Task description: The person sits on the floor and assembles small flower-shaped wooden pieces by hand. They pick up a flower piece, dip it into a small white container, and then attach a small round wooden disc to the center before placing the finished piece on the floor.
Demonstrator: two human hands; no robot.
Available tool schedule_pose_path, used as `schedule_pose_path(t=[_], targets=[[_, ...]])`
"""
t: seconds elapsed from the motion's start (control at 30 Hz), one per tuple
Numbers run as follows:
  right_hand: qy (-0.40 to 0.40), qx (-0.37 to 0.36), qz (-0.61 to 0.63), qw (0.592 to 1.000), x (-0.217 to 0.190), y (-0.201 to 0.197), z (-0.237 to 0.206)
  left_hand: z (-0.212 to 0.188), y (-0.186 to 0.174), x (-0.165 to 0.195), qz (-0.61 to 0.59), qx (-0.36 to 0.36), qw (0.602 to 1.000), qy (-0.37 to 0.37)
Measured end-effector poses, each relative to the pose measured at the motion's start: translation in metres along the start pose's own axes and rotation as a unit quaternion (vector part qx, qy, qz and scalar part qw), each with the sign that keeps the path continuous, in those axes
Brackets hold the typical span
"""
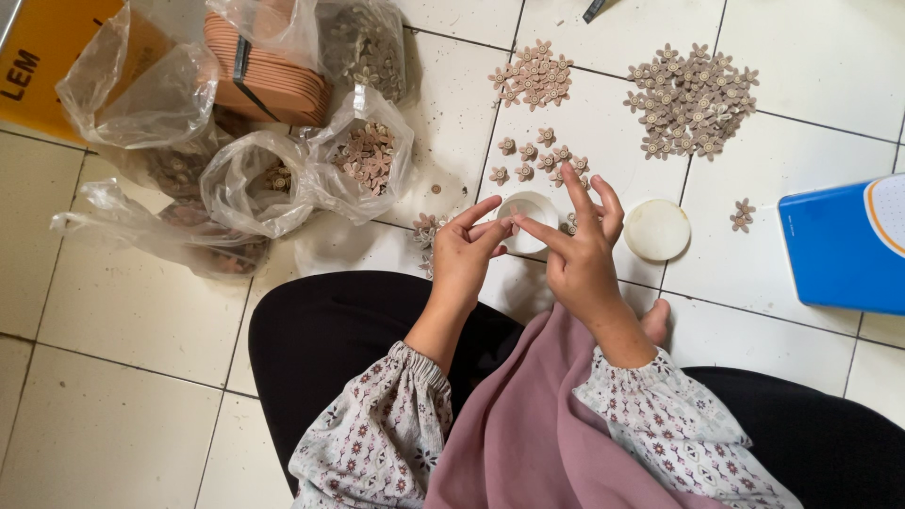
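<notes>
The left hand [464,253] and right hand [577,247] meet fingertip to fingertip, pinching something too small to make out, above a small white cup [528,219] on the tiled floor [141,311]. Brown flower pieces [691,100] lie in piles beyond; a white lid [657,230] sits just right.

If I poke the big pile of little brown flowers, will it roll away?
Probably not. The flower pile is many small, flat-looking pieces lying loose on the tiled floor, so they would likely slide and scatter. They look light, so even a gentle push might spread them.
</notes>
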State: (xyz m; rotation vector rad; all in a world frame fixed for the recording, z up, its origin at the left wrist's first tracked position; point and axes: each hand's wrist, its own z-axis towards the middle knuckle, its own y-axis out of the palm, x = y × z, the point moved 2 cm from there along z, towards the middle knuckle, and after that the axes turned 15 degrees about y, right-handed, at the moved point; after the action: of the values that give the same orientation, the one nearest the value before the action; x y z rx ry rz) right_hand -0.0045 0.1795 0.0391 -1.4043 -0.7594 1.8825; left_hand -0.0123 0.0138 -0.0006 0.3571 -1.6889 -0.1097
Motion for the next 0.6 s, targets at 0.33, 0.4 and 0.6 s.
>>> schedule_pose_path(t=[0.33,0.4,0.6], targets=[[-0.017,0.011,-0.054,0.998,0.001,0.0,-0.002,-0.001,-0.001,-0.001,-0.006,-0.004,1.0,0.001],[-0.01,0.01,-0.045,0.999,0.0,0.0,-0.001,0.0,-0.001,-0.002,-0.009,-0.005,1.0,0.003],[0.112,-0.084,0.191,0.972,0.015,0.001,0.001,0.002,-0.001,-0.004,-0.011,-0.008,1.0,-0.01]])
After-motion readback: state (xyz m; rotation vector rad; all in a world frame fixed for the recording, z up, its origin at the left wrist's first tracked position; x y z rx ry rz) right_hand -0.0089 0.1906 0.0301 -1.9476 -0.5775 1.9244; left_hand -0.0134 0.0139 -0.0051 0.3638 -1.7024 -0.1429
